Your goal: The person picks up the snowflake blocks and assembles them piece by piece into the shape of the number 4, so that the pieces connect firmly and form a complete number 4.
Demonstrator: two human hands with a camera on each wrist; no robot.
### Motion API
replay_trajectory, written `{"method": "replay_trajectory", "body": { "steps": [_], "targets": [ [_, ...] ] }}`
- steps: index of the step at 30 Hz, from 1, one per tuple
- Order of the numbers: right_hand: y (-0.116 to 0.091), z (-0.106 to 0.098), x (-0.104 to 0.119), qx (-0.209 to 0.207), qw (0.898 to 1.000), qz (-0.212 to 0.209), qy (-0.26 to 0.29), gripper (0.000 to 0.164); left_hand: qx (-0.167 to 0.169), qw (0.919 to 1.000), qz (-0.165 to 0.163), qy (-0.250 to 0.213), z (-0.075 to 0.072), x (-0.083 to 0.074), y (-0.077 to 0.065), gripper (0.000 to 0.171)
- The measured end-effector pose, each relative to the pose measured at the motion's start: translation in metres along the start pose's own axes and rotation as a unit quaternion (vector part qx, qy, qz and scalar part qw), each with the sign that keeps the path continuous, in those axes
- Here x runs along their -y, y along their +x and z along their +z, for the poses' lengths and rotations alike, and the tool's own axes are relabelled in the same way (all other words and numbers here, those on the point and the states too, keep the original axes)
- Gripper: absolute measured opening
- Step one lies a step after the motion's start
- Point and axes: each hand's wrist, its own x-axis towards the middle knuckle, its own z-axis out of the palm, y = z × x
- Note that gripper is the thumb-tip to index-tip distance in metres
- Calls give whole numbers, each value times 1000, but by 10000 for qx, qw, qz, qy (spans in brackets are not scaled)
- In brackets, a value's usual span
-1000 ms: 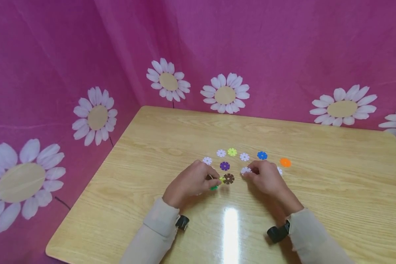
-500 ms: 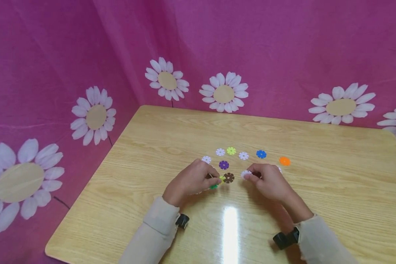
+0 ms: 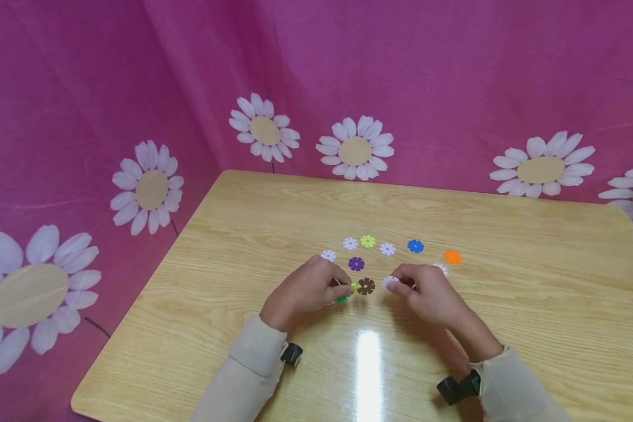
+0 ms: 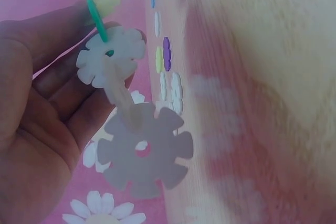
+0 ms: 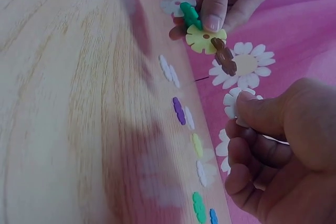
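Observation:
My left hand (image 3: 310,284) pinches a chain of slotted snowflake discs. In the right wrist view its thumb presses on a yellow disc (image 5: 202,40); a brown disc (image 5: 224,59) slots into one side and a green disc (image 5: 189,14) into the other. Beyond the green one, the left wrist view shows a whitish disc (image 4: 113,56), an edge-on piece (image 4: 118,95) and a large pale disc (image 4: 139,163) at the end. My right hand (image 3: 432,293) pinches a single white disc (image 3: 389,282) between thumb and finger, a short gap to the right of the brown disc.
Loose discs lie on the wooden table (image 3: 232,234) beyond my hands: a purple disc (image 3: 356,264), a yellow-green disc (image 3: 367,241), a blue disc (image 3: 415,246), an orange disc (image 3: 452,257) and several white ones. A pink flowered cloth (image 3: 432,70) hangs behind the table.
My right hand has drawn the white disc a little nearer to me, uncovering more of a white disc beside the orange one. The left hand keeps its hold on the chain, almost still.

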Motion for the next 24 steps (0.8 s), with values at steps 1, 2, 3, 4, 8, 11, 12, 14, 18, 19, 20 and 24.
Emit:
{"method": "replay_trajectory", "body": {
  "steps": [1, 2, 3, 4, 8, 11, 12, 14, 18, 19, 20, 24],
  "targets": [
    [0, 0, 1, 10, 10000, -33, 7, 10, 8, 10000, 26, -12, 0, 0, 0, 11],
    [0, 1, 1, 26, 10000, -61, 17, 10, 13, 10000, 46, -32, 1, 0, 0, 12],
    [0, 1, 2, 34, 10000, -93, 8, 11, 16, 10000, 53, -56, 1, 1, 0, 12],
    [-1, 1, 2, 36, 9999, -123, -7, 11, 20, 9999, 67, -73, 1, 1, 0, 12],
    [-1, 3, 3, 33, 9998, -186, -17, 11, 51, 9998, 114, -144, 2, 1, 1, 11],
    [-1, 4, 3, 14, 9997, -248, 6, 11, 76, 9998, 98, -122, 2, 1, 1, 10],
    [-1, 5, 3, 9, 9996, -268, 13, 11, 92, 9998, 97, -120, 3, 1, 2, 10],
    [-1, 5, 3, -25, 9994, -337, -16, 11, 109, 9998, 82, -107, 3, 1, 2, 10],
    [-2, 7, 3, -96, 9987, -489, -125, 12, 166, 9998, 61, -47, 3, 0, 2, 10],
    [-1, 7, 3, -112, 9984, -529, -151, 12, 174, 9998, 57, -20, 4, 0, 2, 10],
    [-1, 7, 3, -125, 9982, -565, -184, 13, 174, 9998, 68, 19, 4, 0, 2, 10],
    [0, 8, 3, -163, 9967, -701, -379, 11, 151, 9997, 167, 96, 6, -1, 2, 13]
  ]
}}
